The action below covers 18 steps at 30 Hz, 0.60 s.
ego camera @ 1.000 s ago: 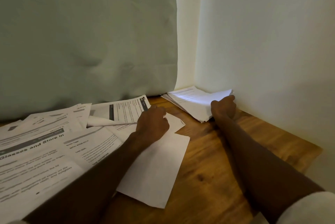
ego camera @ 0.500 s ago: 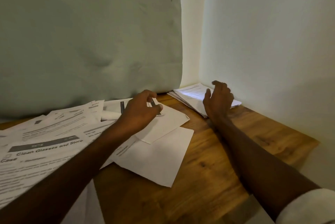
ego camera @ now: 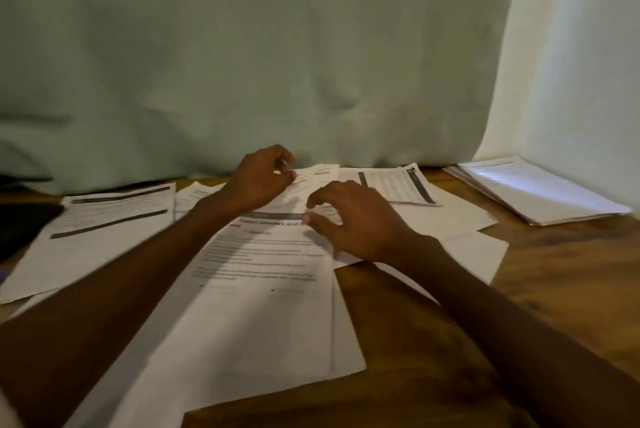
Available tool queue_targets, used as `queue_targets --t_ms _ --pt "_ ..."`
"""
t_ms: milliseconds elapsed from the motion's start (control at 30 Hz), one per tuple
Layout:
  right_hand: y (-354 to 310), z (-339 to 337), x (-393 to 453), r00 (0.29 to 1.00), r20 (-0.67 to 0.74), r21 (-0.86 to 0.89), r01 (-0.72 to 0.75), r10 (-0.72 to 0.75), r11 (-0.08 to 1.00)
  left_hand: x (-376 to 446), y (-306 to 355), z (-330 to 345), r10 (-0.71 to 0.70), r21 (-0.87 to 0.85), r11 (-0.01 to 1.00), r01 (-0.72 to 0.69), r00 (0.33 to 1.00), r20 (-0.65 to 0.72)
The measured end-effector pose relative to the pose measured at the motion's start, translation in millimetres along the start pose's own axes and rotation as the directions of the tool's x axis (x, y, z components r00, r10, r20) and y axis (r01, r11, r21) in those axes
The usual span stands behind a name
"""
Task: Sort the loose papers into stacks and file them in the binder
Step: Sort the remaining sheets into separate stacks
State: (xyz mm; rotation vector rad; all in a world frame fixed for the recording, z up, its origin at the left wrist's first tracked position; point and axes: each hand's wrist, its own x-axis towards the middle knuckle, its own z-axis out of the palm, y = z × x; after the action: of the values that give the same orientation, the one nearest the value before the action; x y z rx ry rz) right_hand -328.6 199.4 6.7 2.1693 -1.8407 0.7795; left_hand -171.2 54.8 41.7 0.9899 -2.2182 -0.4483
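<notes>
Our left hand [ego camera: 258, 178] pinches a sheet's far edge; right hand [ego camera: 353, 219], fingers spread, rests on the loose papers [ego camera: 263, 289] mid-table. Sorted stack [ego camera: 533, 192] far right; no binder visible. Risk: overlapping sheets drag along w/ the lift, sliding off.

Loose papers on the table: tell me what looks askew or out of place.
The loose sheets lie fanned and overlapping at different angles across the wooden table, not squared. Only the stack in the far right corner looks tidy. One sheet is pinched in the left hand; no binder is clearly visible.
</notes>
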Motion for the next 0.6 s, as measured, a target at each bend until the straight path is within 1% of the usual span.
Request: queue_targets --t_ms 33,100,167,200,267,333,433,500,567,600 --pt "-11.9 11.2 10.8 0.993 0.114 -0.053 -0.032 0.038 0.998 -9.3 -19.5 -7.0 -0.014 0.024 1.000 0.014 1.000 0.008" --pt "-22.6 30.1 30.4 0.958 0.273 -0.131 -0.052 0.087 0.990 -24.1 -53.1 -21.8 -0.038 0.016 0.999 0.038 0.999 -0.003" --pt "-21.6 49.5 46.1 0.932 0.338 -0.153 -0.080 0.128 0.985 -32.7 -80.5 -37.3 -0.057 0.061 0.996 0.060 0.997 -0.054" --pt "-18.3 58.1 51.6 0.932 0.324 -0.125 -0.127 0.161 0.984 -34.9 -93.0 -42.3 -0.071 0.092 0.993 0.078 0.994 -0.079" --pt "-9.9 70.0 54.4 0.934 0.248 -0.022 -0.259 0.256 0.966 -38.5 -111.8 -44.1 -0.105 0.127 0.985 0.121 0.987 -0.120" --pt "-2.5 78.2 55.4 0.933 0.178 0.017 -0.320 0.312 0.947 -40.6 -127.3 -38.5 -0.172 0.167 0.968 0.188 0.979 -0.105" --pt "9.1 82.5 55.3 0.941 0.076 0.077 -0.335 0.329 0.939 -41.8 -137.4 -30.6 -0.249 0.349 0.910 0.222 0.968 0.033" --pt "13.6 81.1 55.3 0.945 -0.040 0.162 -0.315 0.325 0.935 -44.9 -140.3 -27.8 -0.251 0.360 0.907 0.218 0.967 0.049" --pt "15.4 77.2 56.2 0.929 -0.161 0.168 -0.306 0.333 0.937 -48.3 -138.2 -27.7 -0.224 0.328 0.923 0.203 0.974 0.028" --pt "15.9 75.7 56.3 0.919 -0.196 0.162 -0.313 0.341 0.936 -50.0 -136.3 -27.6 -0.213 0.318 0.928 0.197 0.977 0.018"
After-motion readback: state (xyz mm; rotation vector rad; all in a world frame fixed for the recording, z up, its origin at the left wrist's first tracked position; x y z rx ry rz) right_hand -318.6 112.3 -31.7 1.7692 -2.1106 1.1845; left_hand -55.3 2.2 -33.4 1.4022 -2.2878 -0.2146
